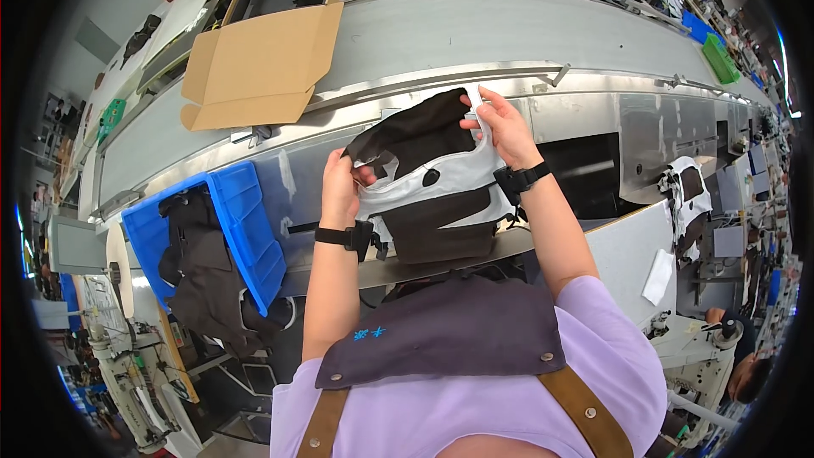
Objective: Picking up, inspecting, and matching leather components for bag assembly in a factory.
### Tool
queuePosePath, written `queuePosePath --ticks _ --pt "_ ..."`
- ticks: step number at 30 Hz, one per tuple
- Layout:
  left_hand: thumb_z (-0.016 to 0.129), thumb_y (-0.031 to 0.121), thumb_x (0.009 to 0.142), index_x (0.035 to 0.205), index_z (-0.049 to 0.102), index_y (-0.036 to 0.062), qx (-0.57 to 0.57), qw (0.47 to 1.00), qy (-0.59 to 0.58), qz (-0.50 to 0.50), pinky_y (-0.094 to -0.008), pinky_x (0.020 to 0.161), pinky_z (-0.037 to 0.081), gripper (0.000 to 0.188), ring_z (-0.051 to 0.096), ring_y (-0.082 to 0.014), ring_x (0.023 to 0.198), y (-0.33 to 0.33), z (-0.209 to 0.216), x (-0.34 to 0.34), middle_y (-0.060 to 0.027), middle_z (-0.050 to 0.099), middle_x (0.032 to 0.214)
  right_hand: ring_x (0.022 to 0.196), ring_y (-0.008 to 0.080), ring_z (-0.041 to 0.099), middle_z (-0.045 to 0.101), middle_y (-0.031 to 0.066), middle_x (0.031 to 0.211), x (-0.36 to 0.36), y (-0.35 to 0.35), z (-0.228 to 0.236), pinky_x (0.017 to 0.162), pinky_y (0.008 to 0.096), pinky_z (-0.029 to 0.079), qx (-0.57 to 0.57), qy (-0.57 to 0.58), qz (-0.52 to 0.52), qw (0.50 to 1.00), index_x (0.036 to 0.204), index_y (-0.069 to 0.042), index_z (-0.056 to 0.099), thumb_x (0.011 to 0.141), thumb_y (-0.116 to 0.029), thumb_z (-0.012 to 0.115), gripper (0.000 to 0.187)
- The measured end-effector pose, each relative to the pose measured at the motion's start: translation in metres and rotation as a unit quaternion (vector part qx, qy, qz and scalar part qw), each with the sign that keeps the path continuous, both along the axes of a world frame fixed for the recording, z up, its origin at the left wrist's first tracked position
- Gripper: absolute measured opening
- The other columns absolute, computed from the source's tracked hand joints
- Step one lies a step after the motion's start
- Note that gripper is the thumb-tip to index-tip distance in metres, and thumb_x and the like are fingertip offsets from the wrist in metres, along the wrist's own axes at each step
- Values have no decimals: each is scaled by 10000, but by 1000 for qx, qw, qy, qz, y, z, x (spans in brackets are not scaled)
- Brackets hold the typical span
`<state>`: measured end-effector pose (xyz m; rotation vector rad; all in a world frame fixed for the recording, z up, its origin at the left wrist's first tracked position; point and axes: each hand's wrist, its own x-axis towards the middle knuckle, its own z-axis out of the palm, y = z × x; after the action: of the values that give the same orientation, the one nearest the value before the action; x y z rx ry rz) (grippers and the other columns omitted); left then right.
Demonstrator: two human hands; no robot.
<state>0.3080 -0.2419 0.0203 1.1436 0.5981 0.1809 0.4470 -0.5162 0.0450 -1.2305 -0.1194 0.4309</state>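
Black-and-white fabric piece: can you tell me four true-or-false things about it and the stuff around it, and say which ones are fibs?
1. The left hand and the right hand both hold the fabric piece. True.
2. The bin on the left is green. False: it is blue.
3. The cardboard box is open. True.
4. The shirt is orange. False: it is light purple.

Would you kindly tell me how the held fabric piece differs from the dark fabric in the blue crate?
The fabric piece pairs white with dark panels, while the dark fabric looks mostly dark. The left hand and right hand hold the fabric piece; the dark fabric lies bunched, spilling from the blue crate. Both include dark material.
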Motion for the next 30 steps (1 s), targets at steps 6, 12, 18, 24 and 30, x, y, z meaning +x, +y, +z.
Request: queuePosePath --ticks 6,12,18,24,30 --pt "398 57 936 1140 518 28 -63 997 -7 36 -289 517 463 239 555 -153 531 -8 15 -5 -68 582 679 886 213 662 589 112 1275 -3 -10 -2 688 300 500 -65 -18 29 997 1343 -20 485 913 -54 548 436" --pt "482 34 891 1073 538 40 143 989 -17 -43 -259 516 467 191 464 -88 475 -8 19 -4 -6 522 638 887 295 598 657 91 927 -46 52 11 793 407 487 -304 -542 -16 783 930 -69 648 820 -53 615 116" --pt "541 23 848 978 520 39 91 995 -45 -22 -240 522 416 133 481 -80 528 -8 21 -1 -6 533 671 871 297 662 680 159 935 -57 103 -42 782 376 515 -215 -315 371 847 1157 -32 599 928 -134 507 267" --pt "626 56 782 937 506 38 342 938 -53 -24 -289 620 447 197 544 -136 668 -12 3 -10 -44 559 785 1060 387 578 637 195 1131 -70 127 -78 935 454 451 -323 -409 381 763 1197 -32 585 922 -170 504 318" --pt "648 75 776 954 503 33 625 771 104 62 -428 693 475 233 614 -359 793 7 15 -16 -163 602 819 1233 453 432 455 289 1349 -47 104 -77 1046 503 369 -389 -328 136 850 1433 -38 342 850 -197 619 665"
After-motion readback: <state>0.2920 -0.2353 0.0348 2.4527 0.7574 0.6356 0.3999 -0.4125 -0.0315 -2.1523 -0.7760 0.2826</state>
